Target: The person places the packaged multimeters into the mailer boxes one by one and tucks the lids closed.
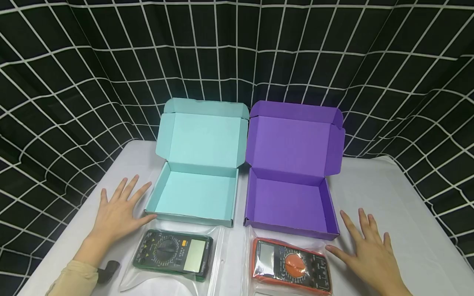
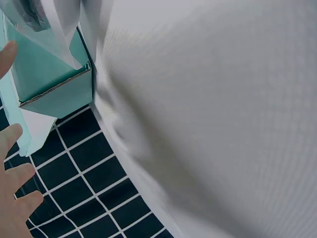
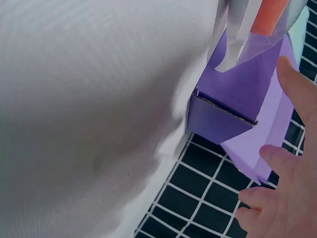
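My left hand (image 1: 116, 216) is spread at the left of a light teal box (image 1: 196, 220), its thumb close to the box's front left corner. My right hand (image 1: 374, 255) is spread right of a purple box (image 1: 292, 230); it holds nothing. Both boxes stand with lids raised and nothing inside. In front of the teal box lies a dark green multimeter (image 1: 172, 253) in a clear plastic bag. An orange-red multimeter (image 1: 292, 265), also bagged, lies in front of the purple box, near my right thumb. Each wrist view shows spread fingers beside a box: left fingers (image 2: 20, 176), right fingers (image 3: 262, 196).
A white cloth (image 1: 370, 185) covers the table. Black curtains (image 1: 237, 53) with a white grid surround its back and sides. A dark camera piece (image 1: 108, 271) sits at my left wrist, by the beige sleeve (image 1: 74, 279).
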The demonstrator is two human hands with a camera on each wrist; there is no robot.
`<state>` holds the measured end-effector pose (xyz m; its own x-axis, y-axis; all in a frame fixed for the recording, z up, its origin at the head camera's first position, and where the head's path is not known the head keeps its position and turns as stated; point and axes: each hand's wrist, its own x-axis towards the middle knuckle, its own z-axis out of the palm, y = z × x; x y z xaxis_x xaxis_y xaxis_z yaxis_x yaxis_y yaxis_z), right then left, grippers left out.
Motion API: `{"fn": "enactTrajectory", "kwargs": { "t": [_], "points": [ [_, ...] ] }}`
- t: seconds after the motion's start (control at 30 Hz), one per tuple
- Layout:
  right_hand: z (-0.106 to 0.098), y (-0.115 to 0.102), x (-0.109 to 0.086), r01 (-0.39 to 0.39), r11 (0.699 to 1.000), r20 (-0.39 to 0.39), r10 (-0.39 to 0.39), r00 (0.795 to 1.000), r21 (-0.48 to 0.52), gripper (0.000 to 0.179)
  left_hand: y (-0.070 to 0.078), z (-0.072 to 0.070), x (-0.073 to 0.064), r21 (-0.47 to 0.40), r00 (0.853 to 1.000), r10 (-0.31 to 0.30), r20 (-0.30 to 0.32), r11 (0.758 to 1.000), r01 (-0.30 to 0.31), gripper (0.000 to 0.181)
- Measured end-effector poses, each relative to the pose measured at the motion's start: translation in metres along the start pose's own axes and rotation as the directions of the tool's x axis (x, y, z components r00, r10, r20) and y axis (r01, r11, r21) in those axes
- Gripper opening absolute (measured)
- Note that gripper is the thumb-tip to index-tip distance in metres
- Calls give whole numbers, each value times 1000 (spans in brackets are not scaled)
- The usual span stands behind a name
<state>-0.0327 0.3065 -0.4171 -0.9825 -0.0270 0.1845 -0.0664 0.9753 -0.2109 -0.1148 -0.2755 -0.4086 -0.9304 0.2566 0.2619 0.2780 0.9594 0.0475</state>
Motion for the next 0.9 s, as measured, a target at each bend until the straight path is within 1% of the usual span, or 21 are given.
{"fn": "enactTrajectory", "kwargs": {
  "t": [0.17,0.23,0.33,0.4,0.47,0.53,0.6,0.7,0.73,0.83,0.9],
  "points": [
    [0,0,0,-1,1000,1,1,1000,1,100,1,0,0,-4,1000,6,0,1000,-6,89],
    [0,-1,-1,2,1000,-5,-2,1000,7,100,2,0,1,-21,1000,10,0,1000,-10,89],
    [0,-4,-3,34,999,-38,-32,999,37,99,9,-1,3,-89,1000,14,-4,996,-14,89],
    [0,-7,-3,69,995,-75,-64,995,68,95,15,-1,5,-173,1000,18,-5,985,-18,90],
    [0,-11,-3,104,991,-117,-93,989,89,90,23,-1,7,-269,1000,26,-1,963,-26,91],
    [-2,-16,-4,118,988,-154,-102,983,98,83,32,-2,11,-363,999,35,13,931,-28,93],
    [-4,-21,-4,123,987,-184,-103,978,106,78,39,-5,14,-440,998,49,33,898,-29,94],
    [-6,-27,-6,138,985,-214,-113,970,108,72,47,-12,19,-511,996,72,59,859,-32,96],
    [-7,-29,-7,157,981,-228,-128,965,113,70,49,-15,21,-527,994,83,65,849,-37,98],
    [-5,-33,-10,248,961,-264,-208,942,125,67,54,-27,26,-568,988,116,100,822,-39,102],
    [-3,-36,-12,312,942,-274,-269,923,126,67,58,-35,31,-596,980,150,131,802,-43,105]
  ]
}}
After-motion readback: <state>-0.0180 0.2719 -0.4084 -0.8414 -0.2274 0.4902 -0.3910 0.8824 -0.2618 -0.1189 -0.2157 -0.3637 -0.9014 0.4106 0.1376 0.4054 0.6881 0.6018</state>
